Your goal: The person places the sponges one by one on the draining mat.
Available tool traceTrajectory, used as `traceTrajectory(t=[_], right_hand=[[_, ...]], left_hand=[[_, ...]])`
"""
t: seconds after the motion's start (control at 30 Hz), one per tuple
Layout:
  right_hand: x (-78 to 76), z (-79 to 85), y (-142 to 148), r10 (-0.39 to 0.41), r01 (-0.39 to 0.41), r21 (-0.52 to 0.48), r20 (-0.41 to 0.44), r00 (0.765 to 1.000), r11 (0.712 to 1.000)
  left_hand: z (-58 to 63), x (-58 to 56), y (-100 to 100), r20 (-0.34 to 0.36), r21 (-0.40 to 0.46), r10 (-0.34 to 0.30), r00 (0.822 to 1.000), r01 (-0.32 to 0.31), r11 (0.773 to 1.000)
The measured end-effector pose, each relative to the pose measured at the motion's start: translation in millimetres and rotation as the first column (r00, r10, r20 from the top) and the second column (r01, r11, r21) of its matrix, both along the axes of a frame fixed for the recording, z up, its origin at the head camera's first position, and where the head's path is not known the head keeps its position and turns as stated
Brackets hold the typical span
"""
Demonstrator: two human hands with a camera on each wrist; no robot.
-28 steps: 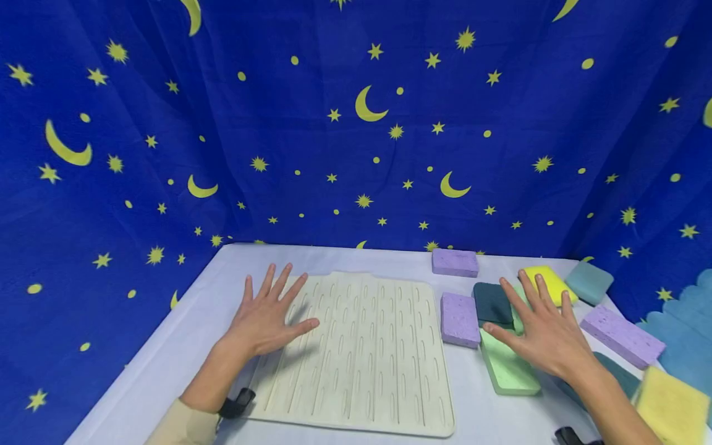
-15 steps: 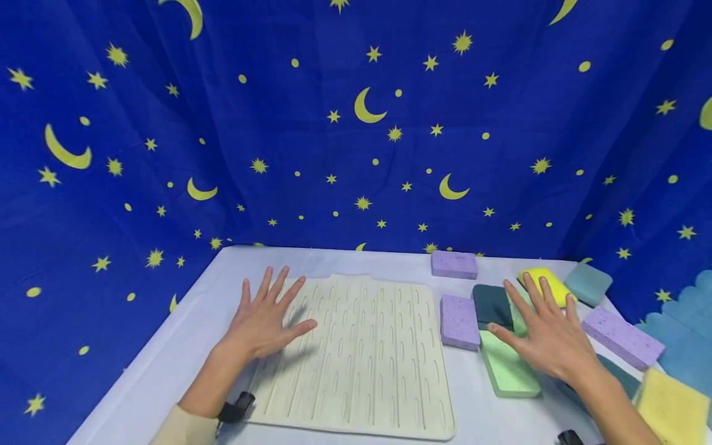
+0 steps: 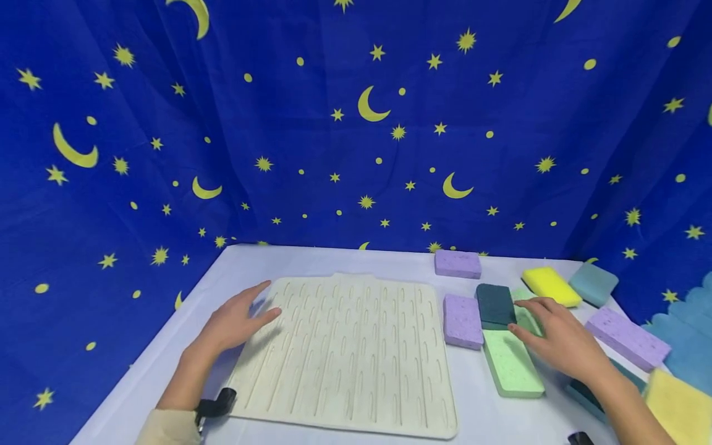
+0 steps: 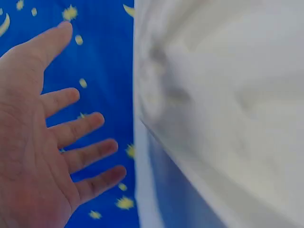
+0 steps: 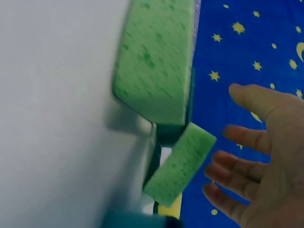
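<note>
So: both grips wide, nothing held

Left hand (image 3: 236,320) hangs over the left edge of the mat (image 3: 356,364). Right hand (image 3: 562,339) is near the green sponge (image 3: 513,364), likely for short reach. Mat's flat on the table (image 3: 141,383) between them, I'd guess so both reach it. Purple sponge (image 3: 463,321) sits just beside, presumably keeping mat uncovered.

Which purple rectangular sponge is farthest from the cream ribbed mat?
The purple rectangular sponge right of the right hand; the others lie left of that hand, nearer the mat.
</note>
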State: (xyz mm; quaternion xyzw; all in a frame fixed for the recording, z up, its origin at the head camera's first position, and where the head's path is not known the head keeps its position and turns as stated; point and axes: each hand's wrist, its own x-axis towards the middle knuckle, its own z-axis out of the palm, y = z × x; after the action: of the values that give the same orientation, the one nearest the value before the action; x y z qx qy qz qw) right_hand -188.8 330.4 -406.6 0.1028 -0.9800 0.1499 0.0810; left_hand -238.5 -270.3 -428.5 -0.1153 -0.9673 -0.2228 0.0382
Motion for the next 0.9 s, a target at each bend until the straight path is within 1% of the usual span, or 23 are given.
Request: traceTrajectory(t=[0.07,0.13,0.2,0.3,0.37,0.43,0.53,0.6,0.63,0.67,0.7,0.77,0.83,0.87,0.9], right_hand=[[0.2,2.8,2,0.003,-0.003,-0.028,0.023,1.0,1.0],[0.6,4.9,3,0.016,-0.014,-0.055,0.038,0.999,0.998],[1.5,6.0,4,0.027,-0.025,-0.076,0.035,0.999,0.997],[3.4,6.5,6,0.072,-0.067,-0.1,0.05,0.996,0.993],[4.5,6.4,7,0.12,-0.111,-0.103,0.081,0.99,0.988],[5.3,6.3,7,0.173,-0.162,-0.104,0.115,0.978,0.981],[7.2,6.5,5,0.209,-0.195,-0.109,0.138,0.968,0.975],[9.2,6.8,5,0.231,-0.209,-0.139,0.166,0.959,0.968],[10.7,6.6,5,0.249,-0.219,-0.165,0.189,0.95,0.962],[12.1,6.5,5,0.27,-0.228,-0.197,0.226,0.936,0.954],[13.2,6.1,6,0.298,-0.243,-0.224,0.259,0.919,0.944],[15.3,5.4,8,0.355,-0.273,-0.271,0.326,0.876,0.923],[16.4,3.4,10,0.409,-0.322,-0.279,0.362,0.837,0.905],[16.7,1.9,11,0.429,-0.344,-0.275,0.37,0.824,0.898],[17.0,-0.1,11,0.443,-0.369,-0.257,0.368,0.817,0.893]], left_hand=[[-6.5,-1.9,-10,0.032,0.061,0.005,0.999,-0.007,0.998],[-12.5,-3.0,-17,0.06,0.099,0.012,0.998,-0.018,0.995],[-18.2,-4.2,-22,0.088,0.132,0.026,0.996,-0.037,0.991],[-24.7,-5.0,-27,0.113,0.163,0.031,0.993,-0.05,0.985],[-28.5,-5.0,-30,0.13,0.191,0.032,0.991,-0.057,0.98],[-31.5,-4.3,-33,0.146,0.22,0.019,0.989,-0.051,0.974],[-35.2,-2.9,-35,0.162,0.26,0.001,0.987,-0.044,0.965],[-37.4,-2.1,-36,0.172,0.283,-0.006,0.985,-0.044,0.958],[-38.0,-1.7,-35,0.174,0.291,-0.005,0.985,-0.047,0.955],[-38.7,-1.5,-36,0.175,0.296,-0.005,0.984,-0.048,0.954],[-39.6,-1.5,-36,0.177,0.3,-0.002,0.984,-0.052,0.952],[-39.8,-1.2,-36,0.178,0.302,-0.01,0.984,-0.045,0.952],[-38.8,-0.4,-37,0.188,0.311,-0.022,0.982,-0.038,0.95],[-38.3,0.2,-38,0.196,0.309,-0.032,0.98,-0.031,0.951],[-37.3,1.3,-40,0.209,0.306,-0.041,0.977,-0.026,0.952]])
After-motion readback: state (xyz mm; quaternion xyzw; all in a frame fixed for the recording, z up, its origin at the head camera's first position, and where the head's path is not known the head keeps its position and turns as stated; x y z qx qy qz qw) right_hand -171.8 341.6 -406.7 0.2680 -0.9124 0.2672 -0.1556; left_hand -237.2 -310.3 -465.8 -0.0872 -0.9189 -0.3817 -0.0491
